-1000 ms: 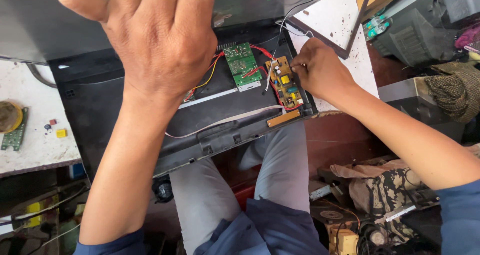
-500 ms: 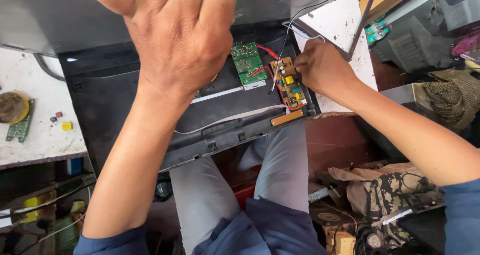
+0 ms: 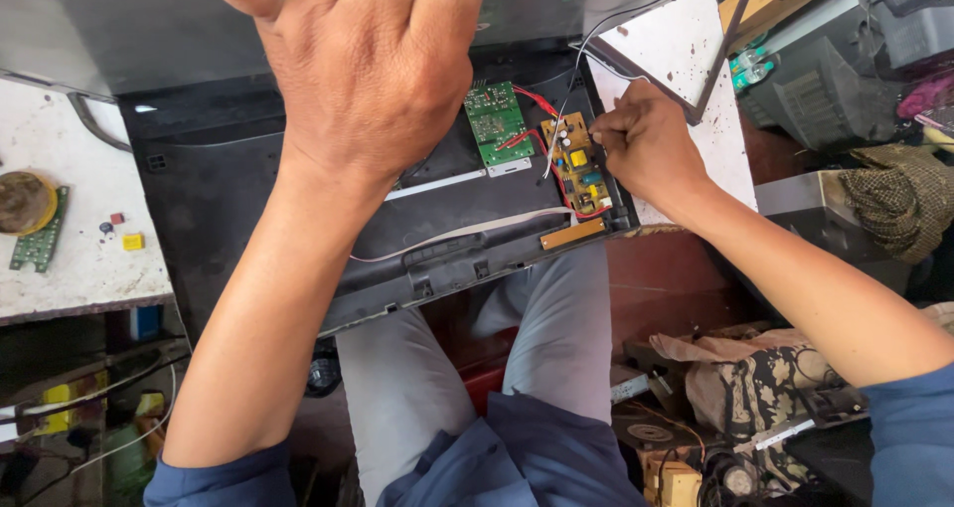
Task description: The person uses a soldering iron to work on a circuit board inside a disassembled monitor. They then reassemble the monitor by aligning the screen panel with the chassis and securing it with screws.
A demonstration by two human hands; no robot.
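Observation:
An opened flat-screen set lies across my lap, its black back shell (image 3: 248, 199) facing up. My left hand (image 3: 368, 80) is raised close to the camera, spread against the lifted grey panel (image 3: 119, 30) and propping it; its fingertips are cut off by the frame's top edge. Inside the shell sit a green circuit board (image 3: 494, 121) and a yellow-brown circuit board (image 3: 579, 174) joined by red wires. My right hand (image 3: 646, 144) is at the brown board's upper right edge, fingers pinched on it. A thin white wire (image 3: 576, 70) runs past the fingertips.
A white worktop (image 3: 79, 258) at the left carries a small green board (image 3: 38, 234), a round rusty tin (image 3: 22, 201) and tiny loose parts. A white stained slab (image 3: 686, 40) lies beyond my right hand. Cloth, boxes and electronic scrap crowd the floor at right.
My left hand has drifted right and closer to the camera. My right hand has stayed at the brown board, shifting slightly toward its upper edge.

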